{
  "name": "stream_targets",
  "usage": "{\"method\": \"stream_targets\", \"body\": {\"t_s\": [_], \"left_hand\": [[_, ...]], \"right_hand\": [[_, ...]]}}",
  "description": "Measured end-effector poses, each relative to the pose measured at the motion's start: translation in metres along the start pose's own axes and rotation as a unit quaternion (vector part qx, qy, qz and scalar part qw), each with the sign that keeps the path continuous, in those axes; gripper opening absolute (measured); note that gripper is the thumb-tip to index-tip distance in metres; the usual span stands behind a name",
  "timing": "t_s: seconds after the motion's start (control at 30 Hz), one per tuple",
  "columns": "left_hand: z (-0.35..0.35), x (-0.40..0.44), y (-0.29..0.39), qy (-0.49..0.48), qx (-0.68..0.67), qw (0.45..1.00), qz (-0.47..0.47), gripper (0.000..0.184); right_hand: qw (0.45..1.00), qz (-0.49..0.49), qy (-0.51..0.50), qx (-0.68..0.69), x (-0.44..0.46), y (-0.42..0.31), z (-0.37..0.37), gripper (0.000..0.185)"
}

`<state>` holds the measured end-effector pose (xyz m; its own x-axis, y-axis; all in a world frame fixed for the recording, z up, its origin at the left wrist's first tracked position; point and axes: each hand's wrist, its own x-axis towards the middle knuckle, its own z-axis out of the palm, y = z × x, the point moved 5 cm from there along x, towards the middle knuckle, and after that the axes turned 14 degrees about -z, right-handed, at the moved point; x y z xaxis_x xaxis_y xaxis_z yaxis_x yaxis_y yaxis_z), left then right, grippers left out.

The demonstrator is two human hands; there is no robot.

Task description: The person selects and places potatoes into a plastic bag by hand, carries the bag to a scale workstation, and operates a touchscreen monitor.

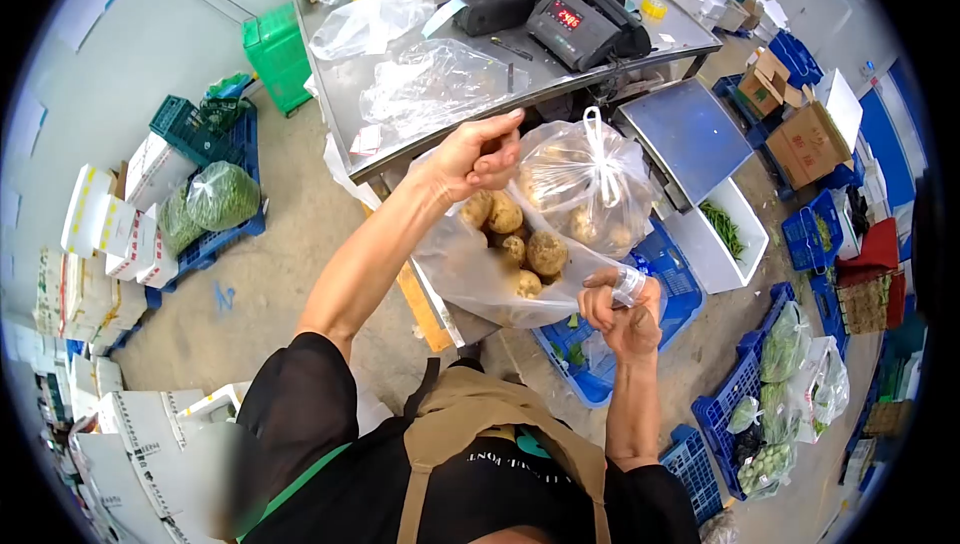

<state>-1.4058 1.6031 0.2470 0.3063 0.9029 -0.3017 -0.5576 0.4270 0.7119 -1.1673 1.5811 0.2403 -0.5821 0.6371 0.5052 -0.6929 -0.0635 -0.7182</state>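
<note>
A clear plastic bag of potatoes (470, 279) hangs open in front of me, several brown potatoes (546, 253) showing inside. My left hand (482, 156) is closed at the far left of its rim, fingers curled and thumb stretched out. At the near right of the rim, my right hand (622, 309) is closed on the plastic, with a shiny clear wrap around one finger. Just beyond the open mouth sits a second, knotted plastic bag (590, 184) with potatoes in it, its white tied handles pointing up. Part of the open bag's rim is hidden behind my fingers.
A steel table (350, 79) carries crumpled plastic bags (435, 84) and a scale display (575, 29). A metal weighing platform (688, 139) stands to the right, by a white box of green peppers (725, 229). Below is a blue crate (675, 319). Vegetable crates (720, 419) line the right floor.
</note>
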Motion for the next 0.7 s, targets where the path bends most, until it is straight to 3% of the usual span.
{"method": "stream_targets", "body": {"t_s": [0.1,0.23,0.27,0.33,0.4,0.47,0.57,0.63,0.7], "left_hand": [[-0.057,0.013,-0.003,0.093,-0.074,0.993,-0.006,0.045],[-0.075,0.013,-0.004,0.170,-0.027,0.984,-0.044,0.042],[-0.079,0.009,-0.005,0.244,0.003,0.968,-0.062,0.041],[-0.094,0.002,-0.013,0.347,0.141,0.922,-0.096,0.042],[-0.097,-0.014,-0.004,0.443,0.391,0.798,-0.118,0.041],[-0.128,-0.017,-0.001,0.512,0.418,0.742,-0.106,0.040],[-0.077,-0.005,0.016,0.507,0.380,0.767,-0.095,0.041],[-0.042,0.039,0.012,0.450,0.432,0.779,-0.069,0.045],[0.006,0.062,0.019,0.399,0.491,0.773,-0.044,0.044]], "right_hand": [[0.999,-0.002,0.028,0.041,0.018,0.023,-0.011,0.066],[0.999,0.006,-0.006,0.052,0.035,0.032,-0.012,0.065],[0.997,0.012,-0.002,0.071,0.037,0.036,-0.013,0.063],[0.994,0.023,0.006,0.110,0.034,0.047,-0.020,0.060],[0.995,0.035,0.003,0.097,0.032,0.056,-0.021,0.059],[0.993,0.059,-0.002,0.100,0.023,0.054,-0.024,0.057],[0.993,0.045,0.057,0.095,0.012,0.037,-0.058,0.057],[0.997,0.016,0.056,0.052,0.008,0.018,-0.076,0.059],[0.992,-0.013,0.069,0.107,-0.002,0.003,-0.086,0.055]]}}
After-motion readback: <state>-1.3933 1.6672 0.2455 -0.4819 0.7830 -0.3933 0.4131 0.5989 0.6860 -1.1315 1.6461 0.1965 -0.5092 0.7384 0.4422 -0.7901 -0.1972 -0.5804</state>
